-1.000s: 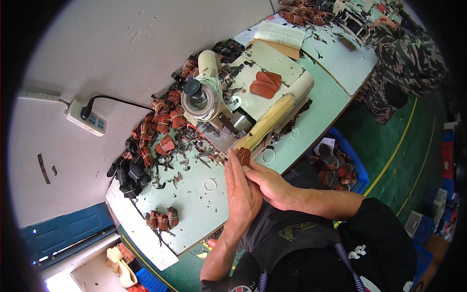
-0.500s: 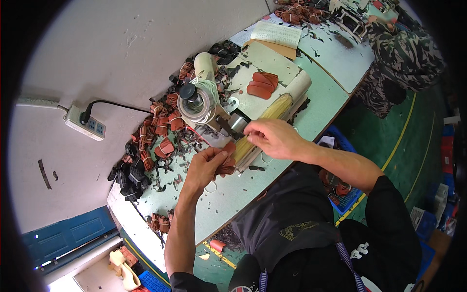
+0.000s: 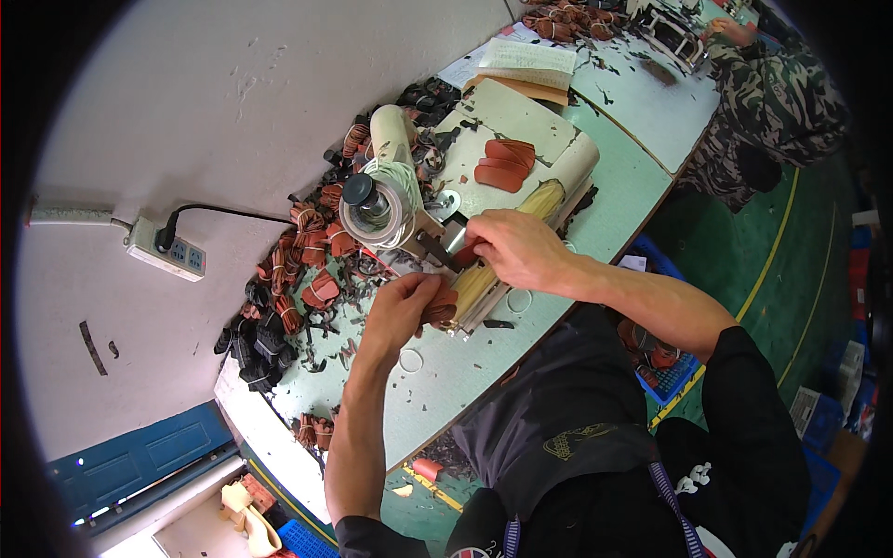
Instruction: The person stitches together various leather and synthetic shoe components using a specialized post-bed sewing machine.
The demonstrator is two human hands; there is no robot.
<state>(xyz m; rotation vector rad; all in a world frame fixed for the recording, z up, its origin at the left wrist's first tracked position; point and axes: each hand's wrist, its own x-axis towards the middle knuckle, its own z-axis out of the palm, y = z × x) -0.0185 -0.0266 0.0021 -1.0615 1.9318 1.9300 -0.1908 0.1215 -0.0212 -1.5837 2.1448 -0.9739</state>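
Note:
Between the thumb and fingers of my left hand (image 3: 402, 312) is a small stack of reddish-brown leather pieces (image 3: 441, 308). My right hand (image 3: 521, 249) pinches one leather piece (image 3: 467, 255) of the same colour by its edge, next to the metal head of a cream bench machine (image 3: 544, 126). Under and beside my hands runs a pale yellow, ribbed padded strip (image 3: 477, 283) along the machine's front. More flat leather pieces (image 3: 505, 166) lie overlapping on top of the machine. Where the pinched piece meets the machine head is partly hidden by my fingers.
Banded bundles of brown straps (image 3: 321, 290) and black ones (image 3: 260, 352) line the wall side of the table. A white rubber band (image 3: 410, 361) and dark scraps lie nearer me. A power strip (image 3: 166, 247) hangs on the wall. Another person in camouflage (image 3: 781, 107) sits far right.
My right hand has shifted slightly, and a single leather piece now shows in its fingers at the machine head. My left hand keeps its stack nearby. The whole view has shifted slightly.

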